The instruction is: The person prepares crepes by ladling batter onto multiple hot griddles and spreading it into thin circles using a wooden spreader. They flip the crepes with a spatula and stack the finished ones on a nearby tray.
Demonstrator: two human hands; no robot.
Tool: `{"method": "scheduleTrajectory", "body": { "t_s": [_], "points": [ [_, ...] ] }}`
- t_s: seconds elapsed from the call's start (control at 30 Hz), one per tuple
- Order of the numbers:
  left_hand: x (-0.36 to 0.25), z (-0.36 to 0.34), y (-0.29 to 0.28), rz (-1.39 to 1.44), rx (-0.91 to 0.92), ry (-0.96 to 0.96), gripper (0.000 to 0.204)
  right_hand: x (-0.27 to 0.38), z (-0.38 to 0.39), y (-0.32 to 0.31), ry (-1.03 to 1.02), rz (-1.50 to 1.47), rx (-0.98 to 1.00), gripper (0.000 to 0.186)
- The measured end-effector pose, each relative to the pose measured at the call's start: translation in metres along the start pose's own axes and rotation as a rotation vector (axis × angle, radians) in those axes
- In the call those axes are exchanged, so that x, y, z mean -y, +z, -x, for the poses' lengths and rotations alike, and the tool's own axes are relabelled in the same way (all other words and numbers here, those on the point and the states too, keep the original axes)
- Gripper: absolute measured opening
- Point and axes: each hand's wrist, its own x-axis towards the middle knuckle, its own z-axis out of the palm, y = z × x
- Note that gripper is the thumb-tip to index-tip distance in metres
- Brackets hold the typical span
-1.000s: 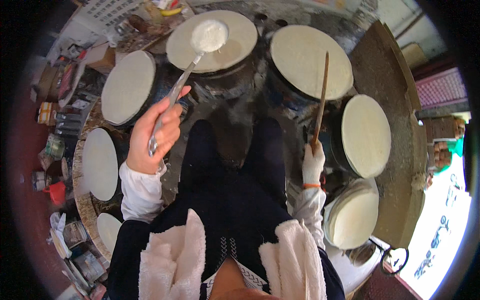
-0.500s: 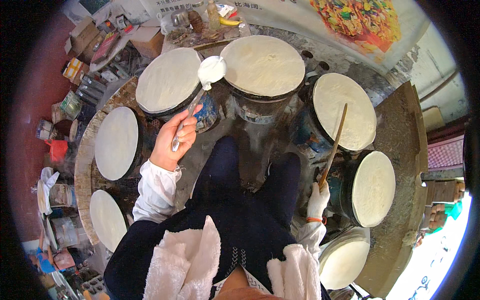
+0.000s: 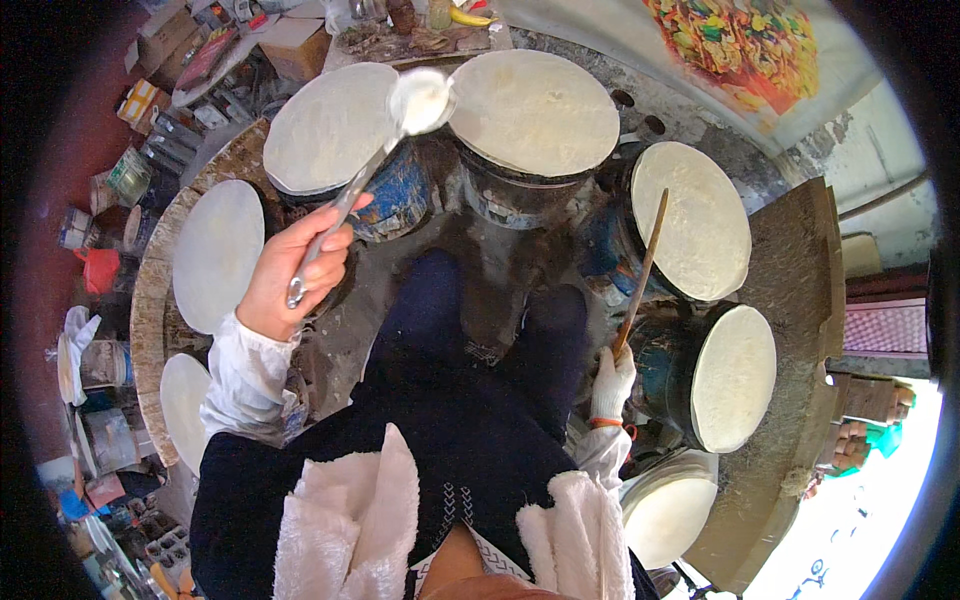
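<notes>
My left hand (image 3: 295, 268), bare, grips a long metal ladle (image 3: 343, 205), its bowl (image 3: 420, 100) loaded with white batter above the gap between two rear rounds (image 3: 330, 125) (image 3: 535, 112). In my right hand (image 3: 613, 378), gloved in white, is a thin wooden stick (image 3: 648, 260), its tip over the pale round (image 3: 690, 220) at back right. Several such flat, cream-coloured rounds lie on dark drum-like stoves in a semicircle around my legs, including ones at left (image 3: 218, 255) and right (image 3: 733, 378).
A worn curved ledge (image 3: 152, 330) runs outside the stoves on the left; a brown board (image 3: 785, 260) borders the right. Beyond are cluttered containers, a red vessel (image 3: 97, 268), cardboard boxes (image 3: 292, 48), a banana (image 3: 468, 17) on a rear shelf and a food banner (image 3: 730, 50).
The view has swung to show more of the back wall. Since half a second ago, my left hand and ladle have shifted left, the bowl slightly upward; my right hand still grips the stick.
</notes>
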Motion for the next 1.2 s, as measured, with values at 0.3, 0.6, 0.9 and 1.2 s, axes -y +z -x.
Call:
{"method": "scheduleTrajectory", "body": {
  "t_s": [0.3,0.6,0.9,1.2],
  "points": [
    [0.050,0.031,-0.034,0.720,-0.064,-0.218,0.040,0.023,-0.012,0.020,-0.044,0.123,0.160,0.029],
    [0.072,0.080,-0.045,0.441,-0.249,0.075,0.036,0.078,-0.017,0.082,-0.161,0.066,0.363,0.030],
    [0.072,0.144,-0.079,0.552,-0.345,0.249,0.034,0.121,-0.002,0.183,-0.094,-0.074,0.775,0.025],
    [0.047,0.162,-0.127,0.558,-0.515,0.378,0.036,0.208,-0.013,0.383,-0.515,0.124,0.937,0.030]
  ]
}}
